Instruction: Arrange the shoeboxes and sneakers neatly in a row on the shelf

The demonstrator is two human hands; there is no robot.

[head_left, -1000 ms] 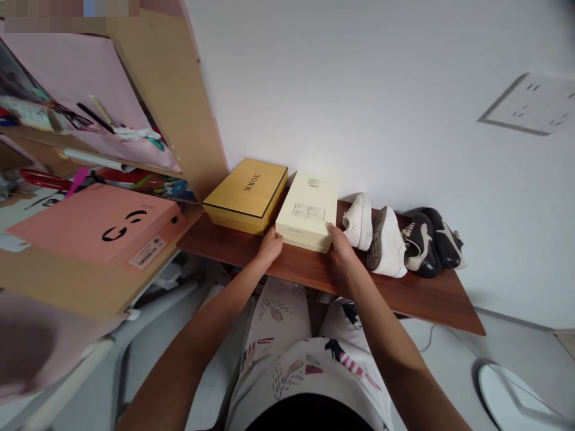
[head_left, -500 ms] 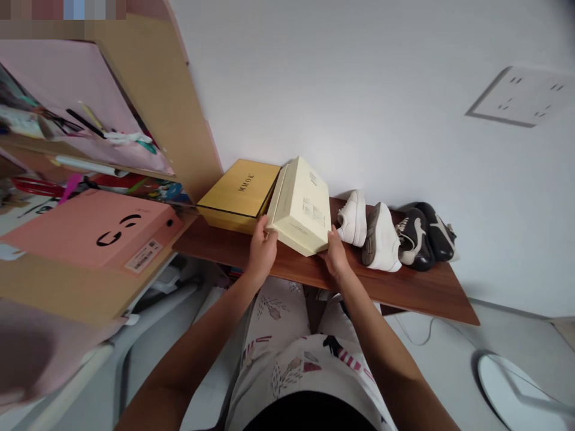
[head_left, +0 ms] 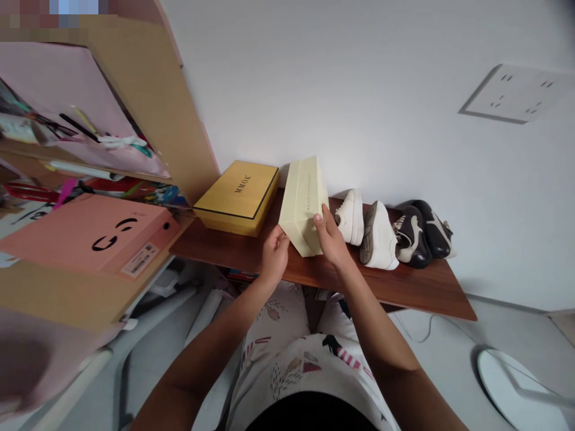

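A cream shoebox (head_left: 302, 200) stands tilted on its side over the brown wooden board (head_left: 215, 246). My left hand (head_left: 275, 254) pinches its lower left corner, thumb and fingers closed on the edge. On the right, my right hand (head_left: 331, 236) grips the box's near right side, thumb on the face with small print; its other fingers are partly hidden. Left of the cream box lies a yellow shoebox (head_left: 242, 194) lettered MMOK, a gap between them. Just right of my right hand are a pair of white sneakers, one (head_left: 351, 216) nearer the box and the other (head_left: 380, 236) beside it.
Black-and-cream shoes (head_left: 412, 236) sit at the board's right end. A pink box (head_left: 103, 233) rests on the desk (head_left: 58, 287) at left, below cluttered shelves. The white wall (head_left: 359, 90) rises behind, with a socket plate (head_left: 505, 93). A white round base (head_left: 516, 383) is on the floor.
The cream shoebox has turned between my hands, now showing a different printed side, and stands apart from the yellow box. My left hand has shifted right; my right thumb has moved onto the box's face.
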